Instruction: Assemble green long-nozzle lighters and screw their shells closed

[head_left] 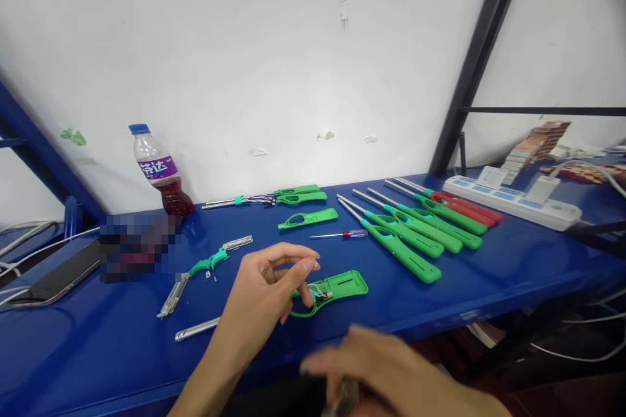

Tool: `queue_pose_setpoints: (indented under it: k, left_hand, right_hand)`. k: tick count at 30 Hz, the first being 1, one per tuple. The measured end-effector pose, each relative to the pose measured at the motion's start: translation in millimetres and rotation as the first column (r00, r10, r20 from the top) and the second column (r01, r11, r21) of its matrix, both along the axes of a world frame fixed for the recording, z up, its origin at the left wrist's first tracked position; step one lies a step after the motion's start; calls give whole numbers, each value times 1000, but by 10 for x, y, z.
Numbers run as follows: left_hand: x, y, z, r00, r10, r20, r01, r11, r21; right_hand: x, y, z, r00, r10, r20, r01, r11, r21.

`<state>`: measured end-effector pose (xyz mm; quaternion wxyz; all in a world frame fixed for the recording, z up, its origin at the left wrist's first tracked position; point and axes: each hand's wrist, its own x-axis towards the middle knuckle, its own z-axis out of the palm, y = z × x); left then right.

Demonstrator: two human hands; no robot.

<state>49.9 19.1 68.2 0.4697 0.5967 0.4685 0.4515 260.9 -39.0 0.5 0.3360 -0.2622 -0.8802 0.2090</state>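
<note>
My left hand (274, 280) is above the table, thumb and forefinger pinched on a tiny pale piece (317, 265) too small to name. Just under its fingers lies an opened green lighter handle half (347, 285), with thin wires and small parts inside. A metal lighter tube (196, 329) shows left of that wrist. My right hand (376, 365), smeared by motion, is at the table's front edge, its fingers curled round a blurred, shiny dark thing (345, 397) I cannot make out. Left of my hands lie a teal trigger piece (209, 263) and clear lighter tanks (175, 294).
Several green stick lighters (401, 251) and red ones (469, 205) lie at right, near a white power strip (513, 202). A screwdriver (349, 234) and empty green handle half (313, 217) lie mid-table. A drink bottle (161, 172) and black phone (59, 273) are at left.
</note>
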Motion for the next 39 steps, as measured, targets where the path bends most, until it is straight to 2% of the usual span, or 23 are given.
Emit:
queue_pose_setpoints:
  k: [2,4,6,8,13,19,29,39]
  left_hand:
    - [26,-19,10,1000,-4,18,4,1000,-11]
    - [53,-22,-4,999,-18,35,19,999,-35]
    - [74,-6,-44,998,-34,54,37,998,-52]
    - [88,20,-97,996,-49,71,53,997,-56]
    - [113,42,-180,994,-75,86,80,995,-62]
    - [127,9,-164,992,-60,108,70,993,-99]
    - [154,28,-223,981,-53,187,72,993,-96]
    - [176,-53,-118,950,-19,311,89,973,-212]
  right_hand:
    - [7,120,344,967,-113,-230,119,993,12]
    - [25,264,495,876,-192,-442,193,980,-44]
    - [32,395,484,772,-239,-589,201,971,-130]
    - [31,484,401,700,-271,-661,167,962,-217]
    - [39,537,274,615,-364,-700,29,897,-441]
    - [37,545,259,703,-314,-638,-44,877,-479]
    - [90,527,211,757,-254,-602,-92,871,-483]
    - [75,520,192,781,-292,-552,-5,881,-473]
